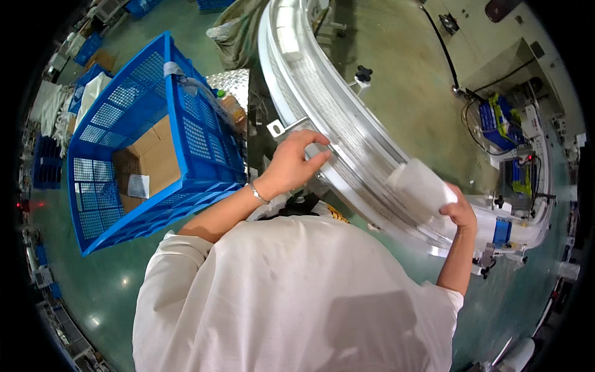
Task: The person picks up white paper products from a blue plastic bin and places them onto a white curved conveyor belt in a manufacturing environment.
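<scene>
A curved white conveyor with metal side rails sweeps from the top centre round to my right. My left hand rests at its near rail, beside a small metal bracket. Thumb and forefinger are apart there, with nothing visible between them. Over the conveyor, my right hand grips the right end of a white, soft-looking pack, which is slightly blurred. Farther up the belt lies another white pack.
At my left stands a big blue plastic crate, with cardboard and a white sheet inside. Beyond it are a capped bottle and a sack. A black knob juts from the conveyor's far side. Machinery stands right.
</scene>
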The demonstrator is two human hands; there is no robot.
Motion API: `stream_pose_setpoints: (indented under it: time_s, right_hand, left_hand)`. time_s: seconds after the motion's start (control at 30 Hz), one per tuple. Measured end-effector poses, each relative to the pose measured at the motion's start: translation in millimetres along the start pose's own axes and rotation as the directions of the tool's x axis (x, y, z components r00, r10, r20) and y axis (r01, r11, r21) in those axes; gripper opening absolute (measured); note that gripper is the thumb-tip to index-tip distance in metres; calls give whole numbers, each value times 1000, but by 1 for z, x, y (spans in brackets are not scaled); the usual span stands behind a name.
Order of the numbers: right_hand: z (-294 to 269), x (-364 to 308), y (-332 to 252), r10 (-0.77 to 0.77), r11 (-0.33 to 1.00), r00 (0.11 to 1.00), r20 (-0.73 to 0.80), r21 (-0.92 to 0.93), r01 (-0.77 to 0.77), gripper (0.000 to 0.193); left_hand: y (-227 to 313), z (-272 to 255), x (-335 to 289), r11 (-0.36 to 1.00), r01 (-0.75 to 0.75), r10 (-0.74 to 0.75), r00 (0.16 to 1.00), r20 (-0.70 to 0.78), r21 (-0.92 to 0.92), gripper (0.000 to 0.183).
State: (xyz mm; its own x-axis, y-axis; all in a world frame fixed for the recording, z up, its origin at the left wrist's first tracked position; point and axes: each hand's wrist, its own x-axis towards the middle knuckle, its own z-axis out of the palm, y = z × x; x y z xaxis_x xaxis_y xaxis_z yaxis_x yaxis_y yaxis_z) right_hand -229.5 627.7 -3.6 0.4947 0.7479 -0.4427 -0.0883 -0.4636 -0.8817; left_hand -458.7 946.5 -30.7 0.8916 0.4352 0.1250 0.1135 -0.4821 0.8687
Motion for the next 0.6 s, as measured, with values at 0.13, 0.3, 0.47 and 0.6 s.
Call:
stream_pose_setpoints:
  time_s: [0.13, 0.3, 0.47, 0.6]
  right_hand:
    - [-3, -13, 13, -61, 998, 990, -126, -29, 58, 63]
    - [-28, -59, 33, 179, 970, 933, -313, -100, -220, 63]
    - [12, 0, 28, 172, 964, 956, -236, -161, -213, 51]
    - [45, 25, 21, -81, 784, 961, -266, -612, -103, 44]
  left_hand:
    - [-1, -5, -4, 999, 11, -12, 1000, -15, -53, 19]
    - [-17, -23, -27, 993, 96, -105, 984, -144, -71, 18]
    - [-12, -32, -54, 962, 167, -198, 972, -128, -217, 18]
    - [-6, -49, -80, 971, 167, -169, 986, 5, -170, 18]
